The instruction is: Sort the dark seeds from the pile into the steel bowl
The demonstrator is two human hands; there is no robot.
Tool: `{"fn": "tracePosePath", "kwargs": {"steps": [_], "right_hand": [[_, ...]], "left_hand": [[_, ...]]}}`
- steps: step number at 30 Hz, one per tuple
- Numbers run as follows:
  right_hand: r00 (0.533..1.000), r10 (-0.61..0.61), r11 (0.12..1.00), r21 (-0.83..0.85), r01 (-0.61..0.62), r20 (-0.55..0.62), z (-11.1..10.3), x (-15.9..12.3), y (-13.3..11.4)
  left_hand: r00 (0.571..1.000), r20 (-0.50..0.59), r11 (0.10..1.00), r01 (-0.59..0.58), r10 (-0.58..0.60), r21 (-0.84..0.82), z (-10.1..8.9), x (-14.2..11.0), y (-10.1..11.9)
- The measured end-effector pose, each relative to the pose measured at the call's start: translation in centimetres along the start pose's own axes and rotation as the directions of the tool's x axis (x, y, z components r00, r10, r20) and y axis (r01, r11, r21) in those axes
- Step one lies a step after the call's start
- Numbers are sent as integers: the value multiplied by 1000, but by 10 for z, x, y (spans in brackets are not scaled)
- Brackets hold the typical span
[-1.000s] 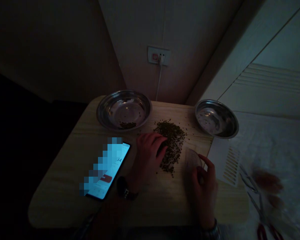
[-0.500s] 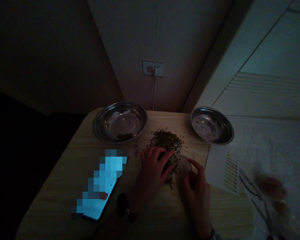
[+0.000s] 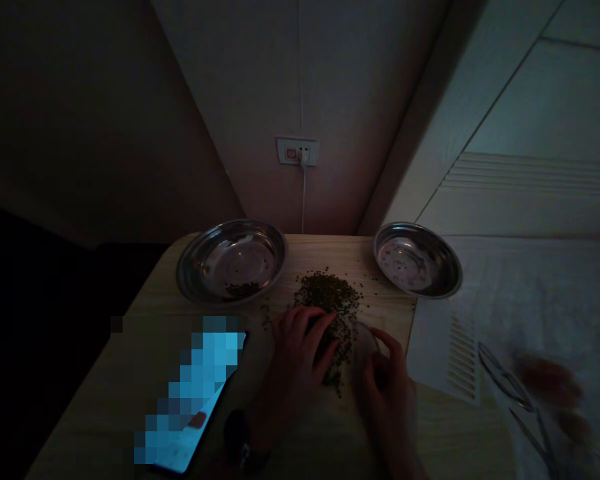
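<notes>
On the pale wooden table [image 3: 330, 248], between two steel bowls and the person, a loose pile of small dark grains [image 3: 327, 291] is spread, its left side partly covered by the left hand [image 3: 297, 350], whose fingers are half curled with the thumb parted from them; whether any grains are held there cannot be told. At the pile's right edge, a clear round dish [image 3: 364, 339] is gripped by the right hand [image 3: 387, 380], its rim pinched between thumb and forefinger. Farther out, grains are held in the left bowl [image 3: 243, 257], the right bowl [image 3: 417, 263] is set at the far right corner, and a lit phone [image 3: 197, 420] is laid left of the hands.
</notes>
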State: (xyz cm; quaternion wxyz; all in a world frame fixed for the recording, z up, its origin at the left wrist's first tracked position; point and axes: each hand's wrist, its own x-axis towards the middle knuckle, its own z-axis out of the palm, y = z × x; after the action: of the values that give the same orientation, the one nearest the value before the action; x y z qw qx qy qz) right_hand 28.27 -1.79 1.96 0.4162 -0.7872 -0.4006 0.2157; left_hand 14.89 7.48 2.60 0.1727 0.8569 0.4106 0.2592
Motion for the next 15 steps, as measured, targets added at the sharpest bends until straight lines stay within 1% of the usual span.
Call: {"fn": "tracePosePath", "kwargs": {"steps": [4,11,13,15], "right_hand": [[997,52,999,16,-51,-53,-3,0,-1],[1000,-16,1000,20,17,-13,-2,-2,-3],[999,16,1000,16,-15,-38,-2,-2,-2],[993,61,998,2,-61,-97,-3,-2,-2]], "left_hand": [[1000,-2,1000,-3,3,4,0,0,0],[1000,-9,1000,8,-8,6,0,0,0],[1000,-14,1000,-1,1,11,1,0,-1],[1000,-18,1000,-11,11,12,2,0,-3]]}}
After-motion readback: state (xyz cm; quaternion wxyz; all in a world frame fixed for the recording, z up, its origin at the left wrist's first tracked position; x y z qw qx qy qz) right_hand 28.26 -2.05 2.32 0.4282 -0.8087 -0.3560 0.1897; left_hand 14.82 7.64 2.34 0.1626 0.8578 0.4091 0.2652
